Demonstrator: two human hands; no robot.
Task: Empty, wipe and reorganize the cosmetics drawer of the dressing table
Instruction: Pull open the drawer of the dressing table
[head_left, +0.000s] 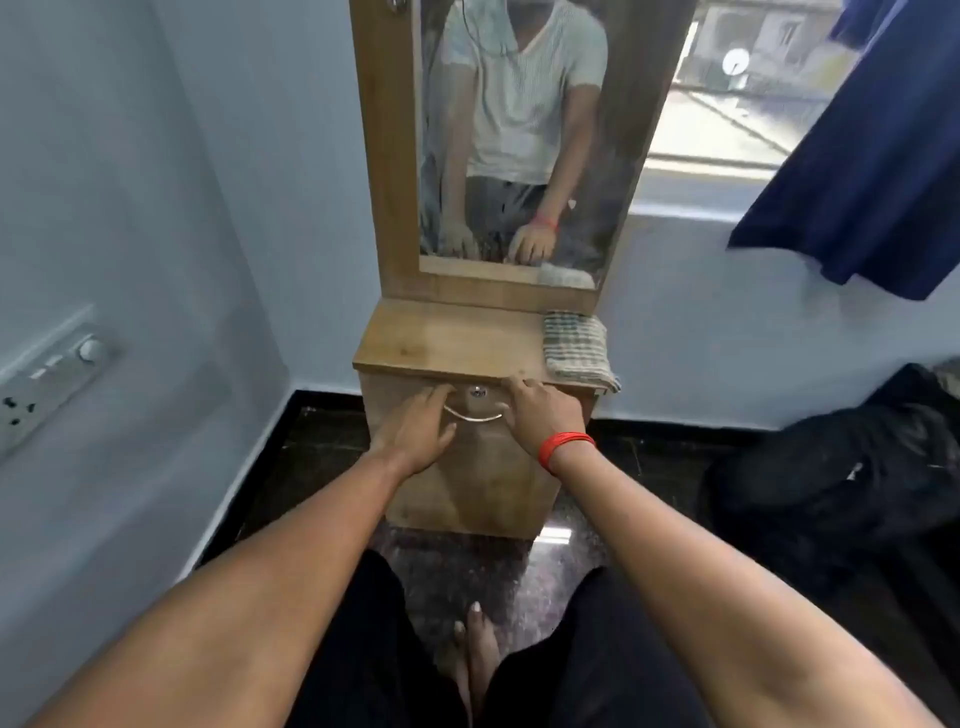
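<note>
A small wooden dressing table (447, 338) with a tall mirror (514, 130) stands against the wall. Its drawer front (478, 467) is closed and carries a curved metal handle (472, 415) below a round lock (477, 392). My left hand (415, 431) lies flat on the drawer front, fingers at the handle's left end. My right hand (540, 410), with a red band at the wrist, has its fingers curled over the drawer's top edge to the right of the lock. A folded checked cloth (576, 353) rests on the tabletop's right side. What the drawer holds is hidden.
A wall switch panel (47, 379) is at the left. A blue cloth (872, 156) hangs by the window (727, 130) at the right. A black bag (841, 478) lies on the dark floor to the right. My knees and feet (472, 660) are below.
</note>
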